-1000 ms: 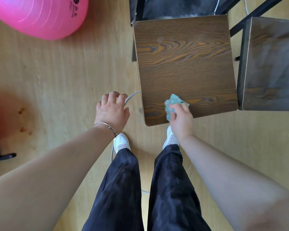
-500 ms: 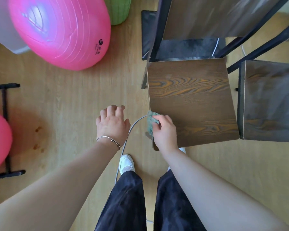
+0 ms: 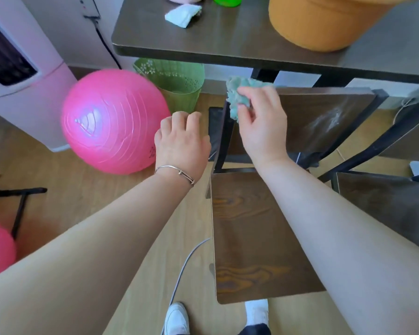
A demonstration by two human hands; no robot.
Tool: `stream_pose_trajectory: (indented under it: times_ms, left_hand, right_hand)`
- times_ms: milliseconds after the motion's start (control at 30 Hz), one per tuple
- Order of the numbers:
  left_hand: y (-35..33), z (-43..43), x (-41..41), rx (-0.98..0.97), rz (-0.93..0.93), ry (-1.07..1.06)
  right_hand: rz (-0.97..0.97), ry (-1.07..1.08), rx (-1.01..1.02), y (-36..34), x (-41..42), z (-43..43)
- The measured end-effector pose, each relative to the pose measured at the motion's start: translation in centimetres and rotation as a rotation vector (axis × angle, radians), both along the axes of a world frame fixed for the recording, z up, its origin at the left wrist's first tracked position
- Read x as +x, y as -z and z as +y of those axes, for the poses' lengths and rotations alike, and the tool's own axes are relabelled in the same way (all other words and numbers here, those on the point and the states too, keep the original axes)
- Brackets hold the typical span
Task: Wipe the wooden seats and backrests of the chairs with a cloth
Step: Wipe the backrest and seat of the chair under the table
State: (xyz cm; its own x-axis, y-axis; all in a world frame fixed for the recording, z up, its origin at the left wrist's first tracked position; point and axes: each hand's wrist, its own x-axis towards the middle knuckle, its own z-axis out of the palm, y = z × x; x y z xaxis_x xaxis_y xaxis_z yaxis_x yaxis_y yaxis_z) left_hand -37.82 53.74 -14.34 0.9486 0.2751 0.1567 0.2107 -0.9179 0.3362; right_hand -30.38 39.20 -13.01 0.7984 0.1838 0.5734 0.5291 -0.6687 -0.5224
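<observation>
Chair seat (image 3: 252,238) lies nearest, with white shoes (image 3: 177,317) at its front edge and a grey cable (image 3: 186,259) beside it. The left hand (image 3: 182,146) hangs with fingers loosely curled, holding nothing. The right hand (image 3: 264,126) pinches the crumpled teal cloth (image 3: 235,95) at the top left corner of the backrest (image 3: 324,117), just below the bench (image 3: 228,42) edge. Beyond, a pink ball (image 3: 111,122) bears dark print — too blurred to read — beside a green basket (image 3: 177,83).

Pink ball (image 3: 114,122), green basket (image 3: 177,85), orange hat (image 3: 324,20)

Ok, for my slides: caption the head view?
Right hand grips teal cloth at the upper corner of the chair backrest; left hand hovers empty.
</observation>
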Motion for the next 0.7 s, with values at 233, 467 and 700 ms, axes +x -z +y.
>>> stream_pose_trajectory:
  times_ms: [233,467,700]
  left_hand:
    - [3.2,0.3,-0.6,0.021,0.068,-0.060]
    - [8.3,0.3,-2.6,-0.025,0.146,-0.144]
    - [12.1,-0.9,-3.9,-0.055,0.232,-0.219]
  right_hand:
    - [-0.158,-0.146,-0.136,4.4,1.6,0.0]
    - [-0.122,-0.223,-0.352,14.6,0.8,-1.2]
    - [0.180,-0.226,-0.478,22.2,-1.4,-1.3]
